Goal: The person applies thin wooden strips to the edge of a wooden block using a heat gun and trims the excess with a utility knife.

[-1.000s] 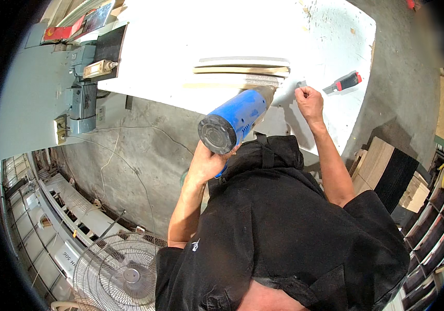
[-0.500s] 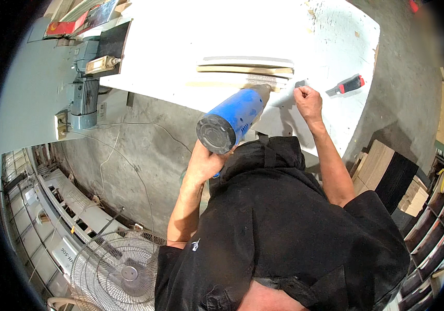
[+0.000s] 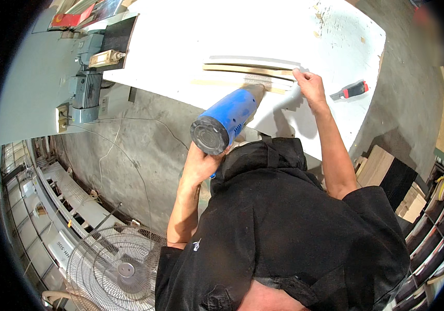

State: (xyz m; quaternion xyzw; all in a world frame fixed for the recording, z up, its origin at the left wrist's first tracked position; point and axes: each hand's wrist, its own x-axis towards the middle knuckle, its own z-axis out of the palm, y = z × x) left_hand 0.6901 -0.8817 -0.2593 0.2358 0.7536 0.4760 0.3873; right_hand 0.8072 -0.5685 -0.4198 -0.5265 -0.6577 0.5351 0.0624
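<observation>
A blue heat gun (image 3: 230, 113) with a black rear cap is in my left hand (image 3: 201, 165), which is closed around its handle below the body. Its metal nozzle points away from me, over the near strips on the white table. Several thin, slightly curved strips lie side by side there, among them a tan strip (image 3: 248, 69). My right hand (image 3: 311, 87) pinches the right end of that strip between thumb and fingers. Beyond the right hand lies a red and black utility knife (image 3: 354, 89).
The white table (image 3: 175, 36) has a worn right edge. Far left, a grey motor (image 3: 85, 90) stands near a pale panel. A thin cable (image 3: 139, 122) runs across the floor. At lower left is a wire-guarded fan (image 3: 115, 274); boards (image 3: 375, 160) lean at the right.
My right hand has moved from beside the strips to the tan strip's right end and pinched it. The heat gun has shifted slightly left and toward me.
</observation>
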